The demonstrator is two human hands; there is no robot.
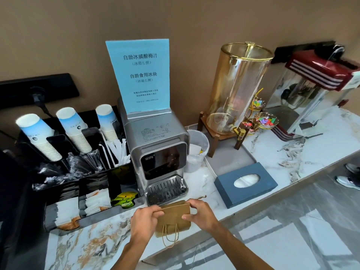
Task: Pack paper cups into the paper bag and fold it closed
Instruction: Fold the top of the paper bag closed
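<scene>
A brown paper bag (174, 218) lies flat on the marble counter near its front edge, its twine handles (171, 237) hanging toward me. My left hand (144, 221) pinches the bag's left top edge. On the other side, my right hand (200, 213) grips the right top edge. Three stacks of blue-and-white paper cups (75, 129) stand upside down in a black organizer (64, 184) at the left, well away from both hands.
A silver water dispenser (159, 152) stands just behind the bag. To the right are a blue tissue box (245, 184), a grey tray (229, 158), a glass drink jar (235, 88) and a popcorn machine (315, 88). A white bin (196, 149) sits beside the dispenser.
</scene>
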